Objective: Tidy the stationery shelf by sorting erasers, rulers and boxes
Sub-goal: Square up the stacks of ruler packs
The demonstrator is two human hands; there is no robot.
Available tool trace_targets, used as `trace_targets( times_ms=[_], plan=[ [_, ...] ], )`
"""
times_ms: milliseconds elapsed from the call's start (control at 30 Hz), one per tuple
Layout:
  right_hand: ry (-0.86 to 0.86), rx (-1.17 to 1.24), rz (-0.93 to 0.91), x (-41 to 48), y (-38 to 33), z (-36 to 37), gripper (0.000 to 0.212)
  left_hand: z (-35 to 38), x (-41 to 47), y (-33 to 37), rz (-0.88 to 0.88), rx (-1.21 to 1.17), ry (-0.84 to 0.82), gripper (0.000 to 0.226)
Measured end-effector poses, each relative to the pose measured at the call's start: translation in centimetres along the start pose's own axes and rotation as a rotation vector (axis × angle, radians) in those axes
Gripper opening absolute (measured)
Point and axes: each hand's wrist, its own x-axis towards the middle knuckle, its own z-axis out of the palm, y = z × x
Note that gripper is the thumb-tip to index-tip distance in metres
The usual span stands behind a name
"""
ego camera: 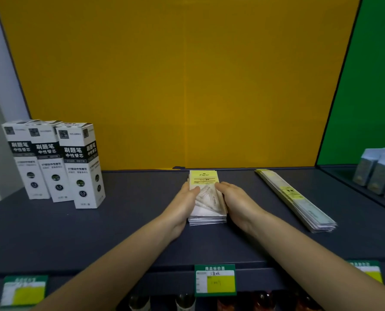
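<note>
**Hands squaring packet stack**

Both hands flank one stack: I see left hand (183, 204) and right hand (237, 202) pressed flat, fingers extended, against the sides of the stack of clear plastic packets with yellow header cards (206, 194), mid dark grey shelf (119, 232). Three tall white-and-black boxes (59, 162) stand upright far left; long flat packaged rulers (297, 198) lie right, well apart.

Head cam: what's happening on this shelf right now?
A person presses both hands, left hand and right hand, against the sides of a stack of flat packets mid-shelf, apparently squaring it. Three white refill boxes stand upright at the left; a pile of long ruler packs lies untouched at the right.
</note>
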Motion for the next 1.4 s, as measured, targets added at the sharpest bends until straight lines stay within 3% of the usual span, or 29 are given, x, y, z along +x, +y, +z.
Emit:
trace_targets(
  times_ms=[133, 233, 367, 433, 533, 700, 800, 900, 1033, 1200, 1400],
  plan=[
    [-0.044, -0.036, -0.014, -0.3, 0.1, 0.2, 0.032, 0.1, -0.1, -0.1, -0.029, 0.000, -0.031, 0.045],
    [-0.004, -0.089, -0.046, -0.9, -0.7, 0.3, 0.054, -0.7, -1.3, 0.6, 0.050, 0.088, -0.029, 0.049],
    [0.059, -0.292, -0.321, -2.2, -3.0, 1.6, 0.053, -5.5, -3.8, 2.5, 0.411, 0.403, 0.092, 0.030],
    [0.009, -0.365, -0.461, -2.8, -4.4, 3.5, 0.046, -8.9, -5.4, 3.5, 0.585, 0.517, 0.174, 0.017],
    [-0.106, -0.394, -0.530, -2.6, -5.5, 7.6, 0.044, -15.0, -7.5, 4.9, 0.736, 0.625, 0.338, 0.012],
    [-0.222, -0.550, -0.475, -0.5, -5.2, 15.2, 0.066, -27.1, -7.2, 4.7, 0.737, 0.526, 0.660, 0.010],
    [-0.226, -0.598, -0.406, 1.2, -4.7, 18.9, 0.085, -33.5, -5.1, 3.6, 0.570, 0.550, 0.829, 0.045],
    [-0.205, -0.607, -0.346, 2.6, -4.0, 21.5, 0.095, -37.0, -2.9, 2.6, 0.311, 0.450, 0.597, 0.079],
    [-0.173, -0.550, -0.350, 3.4, -3.3, 23.2, 0.073, -39.5, -0.7, 1.9, 0.147, 0.380, 0.188, 0.126],
    [-0.178, -0.512, -0.334, 4.1, -3.5, 24.0, 0.064, -40.0, 1.4, 1.0, 0.136, 0.424, -0.003, 0.070],
    [-0.204, -0.519, -0.330, 5.5, -3.9, 25.0, 0.061, -40.2, 1.9, 0.7, 0.177, 0.462, -0.001, 0.063]
  ],
)
